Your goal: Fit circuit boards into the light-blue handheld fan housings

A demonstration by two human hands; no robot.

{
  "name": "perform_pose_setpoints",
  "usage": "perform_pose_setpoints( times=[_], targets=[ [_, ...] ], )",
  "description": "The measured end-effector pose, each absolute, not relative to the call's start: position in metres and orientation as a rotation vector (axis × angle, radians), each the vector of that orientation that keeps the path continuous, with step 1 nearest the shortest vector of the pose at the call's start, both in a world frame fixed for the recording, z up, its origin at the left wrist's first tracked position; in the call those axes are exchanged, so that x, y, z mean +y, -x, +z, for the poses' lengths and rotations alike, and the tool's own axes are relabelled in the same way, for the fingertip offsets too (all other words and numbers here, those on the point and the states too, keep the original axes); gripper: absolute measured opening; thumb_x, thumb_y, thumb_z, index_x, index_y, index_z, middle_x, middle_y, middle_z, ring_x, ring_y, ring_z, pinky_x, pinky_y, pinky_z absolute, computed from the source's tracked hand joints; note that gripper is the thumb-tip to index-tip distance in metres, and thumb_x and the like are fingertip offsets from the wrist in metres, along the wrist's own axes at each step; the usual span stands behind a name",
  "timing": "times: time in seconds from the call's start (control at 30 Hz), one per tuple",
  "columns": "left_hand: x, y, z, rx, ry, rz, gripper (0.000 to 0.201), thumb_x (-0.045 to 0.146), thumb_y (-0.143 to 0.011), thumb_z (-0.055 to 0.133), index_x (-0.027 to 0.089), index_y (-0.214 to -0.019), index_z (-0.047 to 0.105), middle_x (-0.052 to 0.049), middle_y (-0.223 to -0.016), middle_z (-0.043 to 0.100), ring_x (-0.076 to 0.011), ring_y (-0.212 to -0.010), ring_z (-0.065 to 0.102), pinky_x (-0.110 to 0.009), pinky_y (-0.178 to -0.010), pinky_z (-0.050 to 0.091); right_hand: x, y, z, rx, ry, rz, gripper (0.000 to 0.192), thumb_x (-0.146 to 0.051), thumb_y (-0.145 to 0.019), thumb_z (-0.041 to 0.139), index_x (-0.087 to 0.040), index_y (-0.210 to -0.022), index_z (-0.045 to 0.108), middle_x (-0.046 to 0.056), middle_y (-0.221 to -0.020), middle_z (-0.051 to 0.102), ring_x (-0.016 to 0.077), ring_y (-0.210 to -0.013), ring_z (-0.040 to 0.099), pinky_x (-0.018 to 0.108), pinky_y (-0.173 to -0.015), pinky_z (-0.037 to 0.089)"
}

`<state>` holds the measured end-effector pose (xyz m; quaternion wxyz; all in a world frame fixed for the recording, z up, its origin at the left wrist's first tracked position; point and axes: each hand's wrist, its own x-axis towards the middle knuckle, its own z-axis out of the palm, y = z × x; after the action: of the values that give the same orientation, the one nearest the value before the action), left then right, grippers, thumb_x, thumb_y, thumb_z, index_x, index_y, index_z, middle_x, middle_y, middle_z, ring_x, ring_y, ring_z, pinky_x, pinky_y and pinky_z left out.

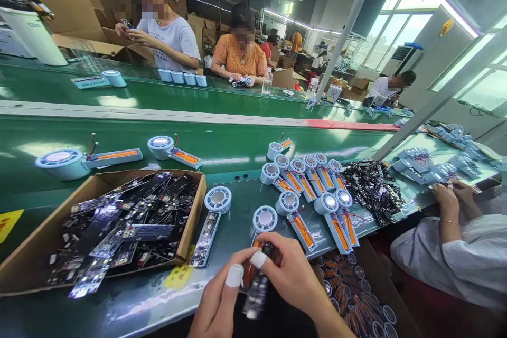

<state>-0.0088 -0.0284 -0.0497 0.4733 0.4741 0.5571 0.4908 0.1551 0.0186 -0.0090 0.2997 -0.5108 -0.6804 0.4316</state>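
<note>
Fingers of the right hand (295, 274) grasp a board (256, 298); its lower end points downward and is blurred. Fingers of the left hand (217, 298) are closed on the lower part of a fan (264, 218); exact contact is partly hidden. Board and fan are located between the hands, at the near edge of the bench (146, 301). White tape (234, 276) covers each thumb. Carton (193, 216), left of the hands, contains loose boards (154, 211). Additional fans (287, 202) lie to the right.
</note>
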Motion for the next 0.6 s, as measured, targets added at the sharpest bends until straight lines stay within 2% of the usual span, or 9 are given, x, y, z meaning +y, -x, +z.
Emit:
perform_pose_setpoints(
  times=[0.07,0.13,0.23,0.37,0.43,0.5,0.6],
  targets=[
    [-0.03,0.006,-0.055,1.38,-1.178,1.169,0.048,0.055,-0.095,0.044,0.023,-0.119,0.072,-0.01,-0.124,0.071,-0.0264,-0.118,0.066,-0.038,-0.103,0.053,0.021,-0.156,-0.013,-1.684,1.275,1.282,0.018,-0.033,-0.089,0.063,-0.019,-0.096,0.071,0.003,-0.082,0.068,0.0145,-0.069,0.058,0.024,-0.064,0.047],
    [-0.022,0.003,-0.06,1.44,-1.278,1.184,0.046,0.053,-0.089,0.054,0.021,-0.117,0.071,-0.012,-0.118,0.072,-0.0273,-0.105,0.069,-0.039,-0.091,0.058,0.026,-0.158,-0.015,-1.574,1.168,1.414,0.017,-0.032,-0.088,0.062,-0.018,-0.091,0.07,0.002,-0.08,0.067,0.0145,-0.071,0.059,0.025,-0.066,0.048],
    [-0.003,0.001,-0.061,1.532,-1.432,1.161,0.044,0.05,-0.08,0.064,0.019,-0.109,0.072,-0.012,-0.104,0.073,-0.0273,-0.088,0.069,-0.041,-0.079,0.059,0.031,-0.161,-0.014,-1.556,1.066,1.492,0.014,-0.03,-0.087,0.062,-0.017,-0.087,0.067,0.0,-0.075,0.063,0.0125,-0.066,0.055,0.023,-0.064,0.047],
    [0.009,0.002,-0.049,1.357,-1.405,0.923,0.041,0.054,-0.077,0.068,0.018,-0.094,0.076,-0.006,-0.077,0.071,-0.0241,-0.071,0.064,-0.038,-0.071,0.057,0.029,-0.167,-0.008,-1.679,0.915,1.477,0.019,-0.035,-0.089,0.064,-0.017,-0.08,0.066,0.0,-0.073,0.061,0.0115,-0.063,0.052,0.023,-0.061,0.045],
    [0.008,0.002,-0.044,1.164,-1.26,0.893,0.043,0.056,-0.077,0.071,0.017,-0.094,0.076,-0.006,-0.078,0.073,-0.0245,-0.076,0.067,-0.038,-0.076,0.058,0.026,-0.17,-0.008,-1.67,0.808,1.539,0.027,-0.041,-0.089,0.065,-0.018,-0.077,0.066,0.0,-0.07,0.06,0.0113,-0.059,0.051,0.024,-0.058,0.045],
    [0.005,0.0,-0.043,1.041,-1.101,0.954,0.049,0.056,-0.076,0.073,0.017,-0.105,0.073,-0.008,-0.093,0.076,-0.0266,-0.089,0.07,-0.04,-0.088,0.057,0.025,-0.172,-0.009,-1.611,0.755,1.565,0.032,-0.049,-0.087,0.068,-0.018,-0.077,0.067,0.001,-0.068,0.06,0.0118,-0.056,0.052,0.026,-0.057,0.046],
    [0.003,-0.007,-0.048,1.084,-0.963,1.096,0.057,0.06,-0.078,0.071,0.016,-0.114,0.069,-0.011,-0.108,0.075,-0.0289,-0.106,0.069,-0.044,-0.1,0.052,0.025,-0.176,-0.01,-1.565,0.835,1.442,0.029,-0.048,-0.085,0.071,-0.019,-0.089,0.069,0.003,-0.078,0.065,0.0152,-0.067,0.06,0.029,-0.065,0.052]
  ],
)
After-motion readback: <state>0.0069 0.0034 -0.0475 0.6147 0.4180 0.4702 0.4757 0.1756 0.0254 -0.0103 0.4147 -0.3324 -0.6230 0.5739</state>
